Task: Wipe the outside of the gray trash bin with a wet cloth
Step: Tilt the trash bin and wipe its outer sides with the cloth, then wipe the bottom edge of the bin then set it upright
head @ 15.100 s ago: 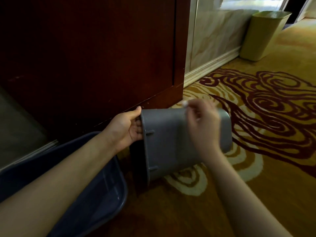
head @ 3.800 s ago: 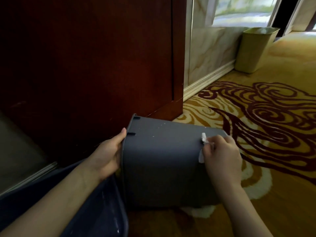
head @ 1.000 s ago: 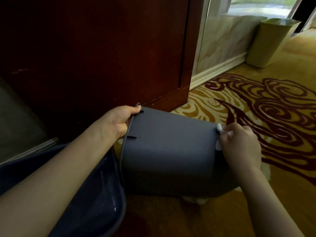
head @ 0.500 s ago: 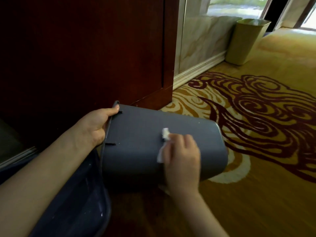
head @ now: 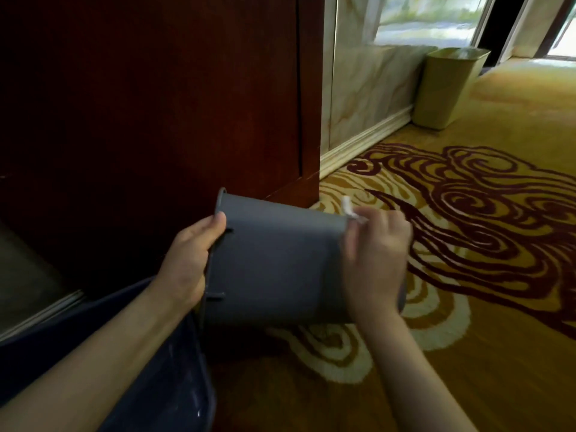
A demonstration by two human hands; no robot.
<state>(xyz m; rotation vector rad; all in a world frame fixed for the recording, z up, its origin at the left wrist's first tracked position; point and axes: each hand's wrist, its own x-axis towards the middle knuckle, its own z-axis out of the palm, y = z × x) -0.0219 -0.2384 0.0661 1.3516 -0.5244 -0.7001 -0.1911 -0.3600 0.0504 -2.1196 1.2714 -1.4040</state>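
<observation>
Fingers of the left hand (head: pixel 190 260) grip the rim of the sideways gray trash bin (head: pixel 277 263); right hand (head: pixel 377 260) fingers pinch a white cloth (head: pixel 350 210) against its base end.

No readable text, label or number shows anywhere (surfaces are plain or patterned).

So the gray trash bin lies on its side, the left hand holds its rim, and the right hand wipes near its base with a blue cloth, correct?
Not quite: in the head view the cloth is white, not blue. The rest holds: the gray trash bin lies on its side, the left hand holds its rim, and the right hand wipes near its base.
</observation>
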